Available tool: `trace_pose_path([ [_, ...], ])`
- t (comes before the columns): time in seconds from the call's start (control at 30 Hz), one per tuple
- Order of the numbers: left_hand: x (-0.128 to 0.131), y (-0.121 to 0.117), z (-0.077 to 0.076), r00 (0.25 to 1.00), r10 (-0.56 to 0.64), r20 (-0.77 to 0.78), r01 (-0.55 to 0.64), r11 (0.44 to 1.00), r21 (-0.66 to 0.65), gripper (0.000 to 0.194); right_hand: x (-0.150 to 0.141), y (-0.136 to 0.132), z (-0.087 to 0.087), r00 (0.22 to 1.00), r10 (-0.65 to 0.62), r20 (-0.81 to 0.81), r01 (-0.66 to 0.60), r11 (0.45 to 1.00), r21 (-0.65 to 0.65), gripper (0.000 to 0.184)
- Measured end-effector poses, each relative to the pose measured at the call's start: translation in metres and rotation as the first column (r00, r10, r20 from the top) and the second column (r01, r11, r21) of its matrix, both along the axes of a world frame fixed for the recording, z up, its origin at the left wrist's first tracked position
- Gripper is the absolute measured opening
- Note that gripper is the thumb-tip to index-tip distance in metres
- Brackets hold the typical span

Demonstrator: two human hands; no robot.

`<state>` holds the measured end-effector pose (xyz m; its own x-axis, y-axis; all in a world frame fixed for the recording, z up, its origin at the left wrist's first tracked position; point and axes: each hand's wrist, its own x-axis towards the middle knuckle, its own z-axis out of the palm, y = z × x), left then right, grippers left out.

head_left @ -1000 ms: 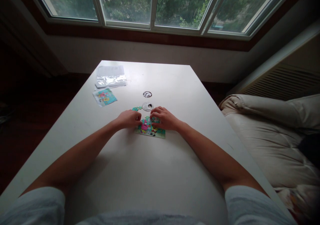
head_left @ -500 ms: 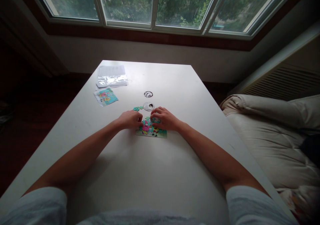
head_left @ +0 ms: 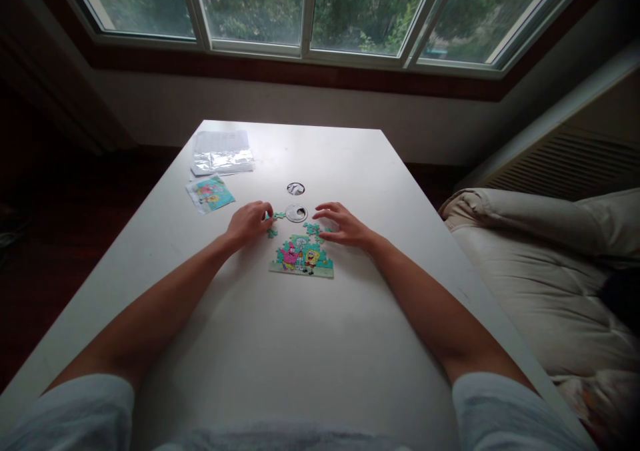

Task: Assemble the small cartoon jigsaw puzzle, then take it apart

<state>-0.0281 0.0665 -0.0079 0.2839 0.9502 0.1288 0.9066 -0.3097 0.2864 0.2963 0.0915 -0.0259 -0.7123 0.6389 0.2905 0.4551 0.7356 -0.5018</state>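
A small, partly assembled cartoon jigsaw puzzle (head_left: 303, 259) lies on the white table (head_left: 280, 344) in front of me. My left hand (head_left: 249, 223) rests to its upper left with fingers curled, fingertips pinching a loose teal puzzle piece (head_left: 278, 215); another loose piece (head_left: 273, 233) lies just below the fingers. My right hand (head_left: 345, 227) hovers at the puzzle's upper right, fingers spread and holding nothing, beside a few teal pieces (head_left: 314, 228) at the puzzle's top edge.
A round grey cap (head_left: 297, 213) and a round cable hole (head_left: 295, 188) sit between and beyond my hands. A cartoon picture card (head_left: 210, 193) and a clear plastic bag (head_left: 221, 152) lie at the far left. A cream cushion (head_left: 540, 271) borders the table's right side.
Both hands have lifted off the puzzle and moved apart and away from me, uncovering it. The left hand went to the loose pieces at upper left; the right hand opened.
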Motion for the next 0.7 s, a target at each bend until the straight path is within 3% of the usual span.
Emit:
trace_pose_path([
  [0.23, 0.0, -0.002, -0.004, 1.0, -0.024, -0.015, 0.024, 1.0, 0.014, 0.017, 0.013, 0.007, 0.003, 0.985, 0.024, 0.169, -0.011, 0.997, -0.082, 0.064],
  [0.47, -0.001, -0.002, -0.005, 1.0, -0.007, -0.001, 0.007, 1.0, 0.029, 0.025, 0.015, 0.009, -0.001, 0.997, 0.015, 0.075, -0.007, 0.995, -0.103, 0.053],
  [0.7, 0.0, -0.003, -0.004, 0.997, -0.072, 0.015, 0.072, 0.997, 0.035, 0.022, 0.02, 0.016, -0.008, 0.998, -0.061, -0.031, 0.059, 0.996, -0.066, 0.036],
])
